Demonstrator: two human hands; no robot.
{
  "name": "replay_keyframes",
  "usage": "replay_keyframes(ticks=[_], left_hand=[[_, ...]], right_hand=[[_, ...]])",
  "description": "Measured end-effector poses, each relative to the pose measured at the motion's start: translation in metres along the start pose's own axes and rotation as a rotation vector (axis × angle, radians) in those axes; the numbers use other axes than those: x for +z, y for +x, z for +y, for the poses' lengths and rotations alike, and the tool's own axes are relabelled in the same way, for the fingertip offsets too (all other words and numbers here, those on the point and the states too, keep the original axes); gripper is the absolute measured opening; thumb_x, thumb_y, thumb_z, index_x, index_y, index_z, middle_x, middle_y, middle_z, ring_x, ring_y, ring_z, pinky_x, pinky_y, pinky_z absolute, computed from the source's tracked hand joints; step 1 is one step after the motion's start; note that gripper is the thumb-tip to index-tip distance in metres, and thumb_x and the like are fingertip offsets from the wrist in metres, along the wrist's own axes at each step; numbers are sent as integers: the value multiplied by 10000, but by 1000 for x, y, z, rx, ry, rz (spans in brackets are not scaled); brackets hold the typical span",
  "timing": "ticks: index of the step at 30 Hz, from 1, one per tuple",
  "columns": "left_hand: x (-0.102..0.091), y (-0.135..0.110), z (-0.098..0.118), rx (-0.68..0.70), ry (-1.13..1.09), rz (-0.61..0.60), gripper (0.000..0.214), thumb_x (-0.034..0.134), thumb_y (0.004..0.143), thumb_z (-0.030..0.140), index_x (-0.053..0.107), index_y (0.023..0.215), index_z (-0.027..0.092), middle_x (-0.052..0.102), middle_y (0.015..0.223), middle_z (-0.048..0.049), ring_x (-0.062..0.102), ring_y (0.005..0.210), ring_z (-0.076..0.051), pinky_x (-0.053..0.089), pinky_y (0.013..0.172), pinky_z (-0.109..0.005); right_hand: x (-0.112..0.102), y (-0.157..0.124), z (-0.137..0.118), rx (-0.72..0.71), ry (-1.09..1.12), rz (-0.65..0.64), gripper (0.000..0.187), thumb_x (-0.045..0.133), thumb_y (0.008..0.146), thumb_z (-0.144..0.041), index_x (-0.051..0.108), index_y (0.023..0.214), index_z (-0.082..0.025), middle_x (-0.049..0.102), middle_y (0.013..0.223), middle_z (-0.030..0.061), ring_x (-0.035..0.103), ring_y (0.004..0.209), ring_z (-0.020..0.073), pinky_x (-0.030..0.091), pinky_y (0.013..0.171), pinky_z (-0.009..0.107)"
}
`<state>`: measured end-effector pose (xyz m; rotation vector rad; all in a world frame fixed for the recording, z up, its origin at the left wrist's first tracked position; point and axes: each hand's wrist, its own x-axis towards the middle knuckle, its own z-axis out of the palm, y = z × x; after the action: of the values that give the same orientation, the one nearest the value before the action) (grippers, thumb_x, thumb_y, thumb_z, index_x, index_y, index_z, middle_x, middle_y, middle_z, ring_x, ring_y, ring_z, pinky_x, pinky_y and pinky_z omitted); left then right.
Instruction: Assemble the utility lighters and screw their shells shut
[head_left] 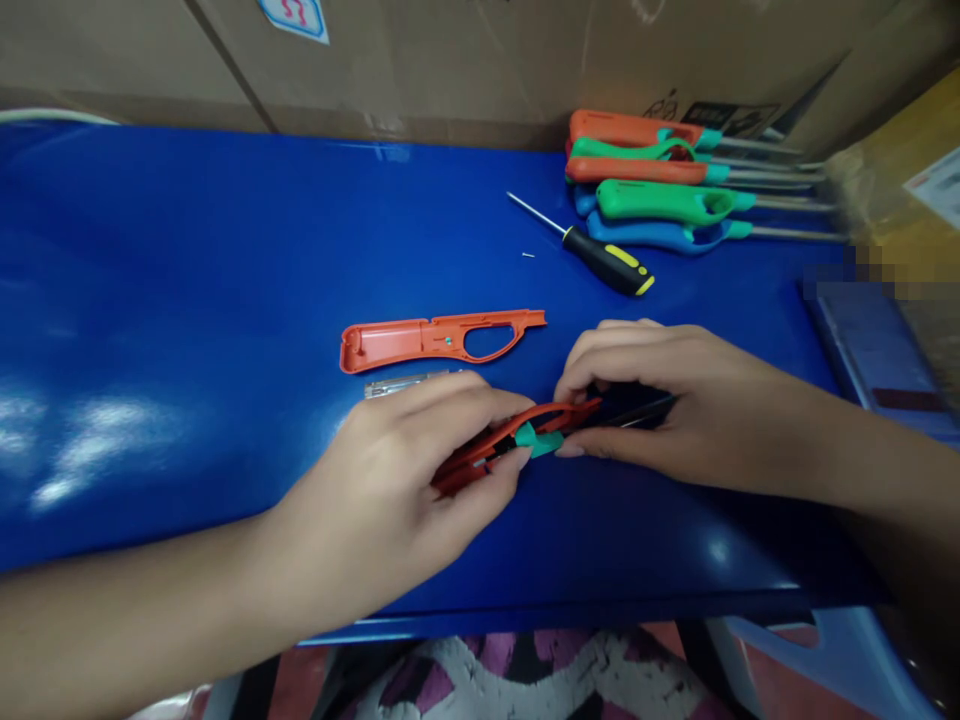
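My left hand (420, 460) is closed around an orange lighter casing half (491, 440), thumb against the green trigger (538, 440). At the casing's front end, the fingers of my right hand (660, 400) grip a dark, thin metal tube (637, 412), partly hidden by the fingers. Just beyond my hands lies the other orange casing half (390, 345), its hollow side up. A clear plastic fuel tank (394, 384) sits between it and my left hand, mostly covered by that hand.
A black-and-yellow screwdriver (606, 260) lies beside a small screw (529, 255). Several assembled lighters (660, 205) in orange, green and blue are stacked at the back right. Cardboard boxes (450, 70) stand along the rear of the blue table (187, 270). A flat bluish packet (885, 350) rests at right.
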<state>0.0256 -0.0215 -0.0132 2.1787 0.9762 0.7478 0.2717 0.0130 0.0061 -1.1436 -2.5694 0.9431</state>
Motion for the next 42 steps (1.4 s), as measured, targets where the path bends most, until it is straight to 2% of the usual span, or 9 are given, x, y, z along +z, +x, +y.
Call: replay_keyframes(ticks=[4,12,23,28,33,38,42], left_hand=[[1,0,0,6,-5,10,210,652,911,145,704,1111,181,701,908,-12,635,744,-111,499,678,-236],[2,1,-1,7,2,6,151,671,910,173,699,1058,159,702,901,-3,632,748,-98,486,674,-226],[2,2,-1,-31,-24,-2,106,660,915,187,711,1006,168,714,891,-11,636,721,-113,492,631,-251],[2,1,-2,-50,-82,0,227,687,907,169,708,1133,156,752,1046,-17,699,880,-103,550,793,-203],[2,0,-4,-64,-126,7,376,695,904,176,669,1278,197,749,1193,-5,712,1044,-110,550,939,-184],[2,2,-4,-90,-145,-20,345,677,917,183,677,1260,222,753,1159,-8,718,993,-132,588,891,-232],[3,3,-5,-99,-149,-26,334,675,922,195,679,1255,219,750,1122,-8,713,964,-129,585,846,-225]], right_hand=[[2,2,-2,-19,-18,14,86,739,885,-269,685,934,-224,701,965,6,618,929,167,416,865,343],[3,1,-3,-65,-52,43,54,732,895,-233,694,905,-197,709,914,-2,621,897,146,402,854,346],[4,1,-5,-64,-85,53,108,752,884,-301,690,908,-216,720,913,5,634,889,171,383,842,376],[4,0,-4,-69,-108,46,73,725,906,-257,680,937,-208,708,937,5,622,911,160,383,859,361],[3,0,-1,-73,-103,52,91,733,897,-276,681,935,-211,711,935,9,623,921,169,403,869,369],[3,0,-2,-79,-96,63,86,736,895,-262,687,943,-210,713,939,14,625,936,169,424,881,366],[4,-1,-2,-93,-88,75,74,715,911,-255,699,956,-198,715,943,14,631,932,164,432,877,358]])
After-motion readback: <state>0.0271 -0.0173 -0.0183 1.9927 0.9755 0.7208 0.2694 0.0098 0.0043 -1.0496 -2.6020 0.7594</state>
